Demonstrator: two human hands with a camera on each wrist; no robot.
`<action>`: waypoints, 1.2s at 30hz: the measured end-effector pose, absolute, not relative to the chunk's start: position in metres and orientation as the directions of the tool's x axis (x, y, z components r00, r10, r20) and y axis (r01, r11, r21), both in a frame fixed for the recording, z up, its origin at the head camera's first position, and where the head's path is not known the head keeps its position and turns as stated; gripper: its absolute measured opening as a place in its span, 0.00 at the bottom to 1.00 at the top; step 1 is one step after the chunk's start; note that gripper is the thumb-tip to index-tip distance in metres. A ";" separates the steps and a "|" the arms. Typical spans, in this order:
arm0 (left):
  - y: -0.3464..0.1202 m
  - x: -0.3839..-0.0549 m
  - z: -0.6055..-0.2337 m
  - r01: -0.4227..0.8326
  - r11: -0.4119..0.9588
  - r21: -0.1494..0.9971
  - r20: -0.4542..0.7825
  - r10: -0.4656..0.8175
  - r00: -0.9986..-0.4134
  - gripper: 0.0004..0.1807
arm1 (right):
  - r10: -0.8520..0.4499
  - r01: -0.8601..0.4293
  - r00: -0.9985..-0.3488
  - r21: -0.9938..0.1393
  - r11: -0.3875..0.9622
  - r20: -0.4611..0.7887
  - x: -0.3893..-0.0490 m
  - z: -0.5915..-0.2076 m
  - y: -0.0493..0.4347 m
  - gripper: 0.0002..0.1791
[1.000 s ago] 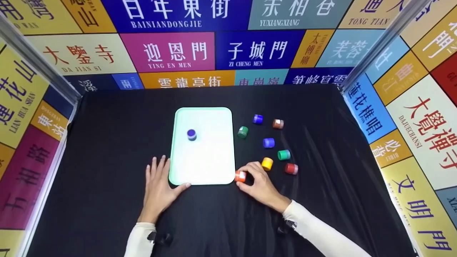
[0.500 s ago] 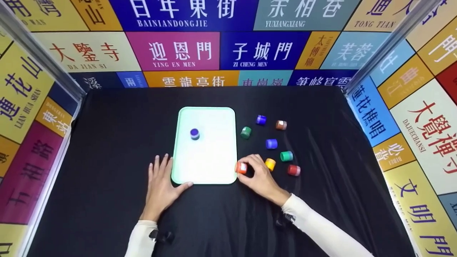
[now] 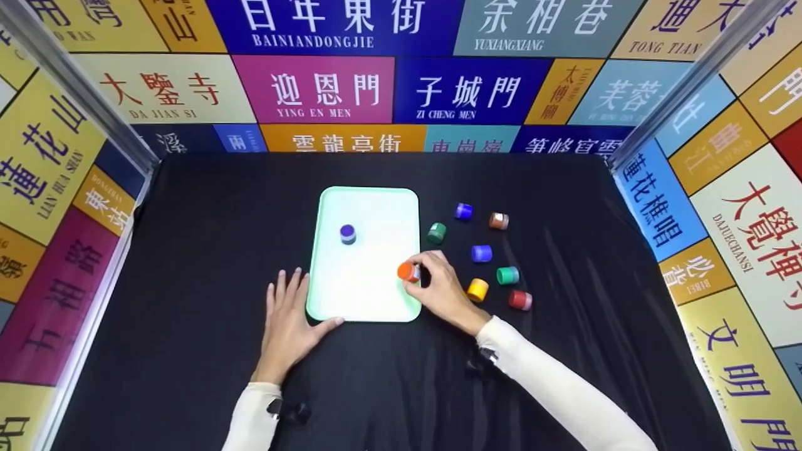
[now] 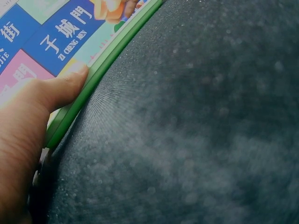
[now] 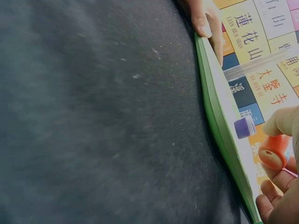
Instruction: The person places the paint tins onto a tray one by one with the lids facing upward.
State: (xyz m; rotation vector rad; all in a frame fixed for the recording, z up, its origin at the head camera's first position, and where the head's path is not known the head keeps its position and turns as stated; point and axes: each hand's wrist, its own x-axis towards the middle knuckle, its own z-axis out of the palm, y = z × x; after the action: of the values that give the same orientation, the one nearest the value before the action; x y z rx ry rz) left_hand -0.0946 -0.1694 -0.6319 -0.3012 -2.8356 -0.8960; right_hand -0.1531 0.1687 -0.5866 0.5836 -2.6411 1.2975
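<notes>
A pale green tray (image 3: pixel 360 288) with a white inside lies on the black cloth. One purple paint jar (image 3: pixel 348 234) stands upright in its upper left part. My right hand (image 3: pixel 442 291) pinches an orange paint jar (image 3: pixel 407 272) between thumb and fingers, over the tray's right side. In the right wrist view, the orange jar (image 5: pixel 274 151) appears tilted in the fingers, above the tray's surface. My left hand (image 3: pixel 289 329) rests at the tray's near left corner, fingers stretched along the left edge. Its thumb (image 4: pixel 65 88) presses on the green rim in the left wrist view.
Right of the tray, several paint jars lie scattered: dark green (image 3: pixel 437 233), dark blue (image 3: pixel 463 212), brown (image 3: pixel 499 220), violet-blue (image 3: pixel 482 254), green (image 3: pixel 508 275), yellow (image 3: pixel 477 290) and red (image 3: pixel 520 300). Panels with colourful lettering (image 3: pixel 313 88) wall in the back and sides.
My right hand has lifted the orange paint jar from beside the tray's right edge and carried it up and left over the tray. The left hand stays at the corner.
</notes>
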 end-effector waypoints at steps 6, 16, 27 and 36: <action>-0.169 -0.095 -0.632 0.236 0.799 0.553 0.209 0.142 -0.968 0.66 | -0.269 -0.396 -0.918 -0.742 0.541 0.293 -0.168 -0.587 0.157 0.18; -0.169 -0.095 -0.632 0.223 0.802 0.554 0.191 0.138 -0.972 0.66 | -0.268 -0.372 -0.926 -0.755 0.539 0.265 -0.192 -0.594 0.141 0.18; -0.168 -0.095 -0.630 0.222 0.805 0.550 0.186 0.141 -0.972 0.66 | -0.258 -0.346 -0.936 -0.772 0.533 0.241 -0.217 -0.599 0.123 0.17; -0.170 -0.095 -0.631 0.227 0.805 0.549 0.195 0.140 -0.971 0.66 | -0.182 -0.270 -0.962 -0.802 0.533 0.203 -0.235 -0.598 0.112 0.18</action>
State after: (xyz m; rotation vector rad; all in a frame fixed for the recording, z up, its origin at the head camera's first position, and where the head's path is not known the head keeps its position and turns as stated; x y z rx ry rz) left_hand -0.0951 -0.1695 -0.6312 -0.2910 -2.8458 -0.8922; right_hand -0.2354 0.1116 -0.5980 0.3945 -2.6666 1.4195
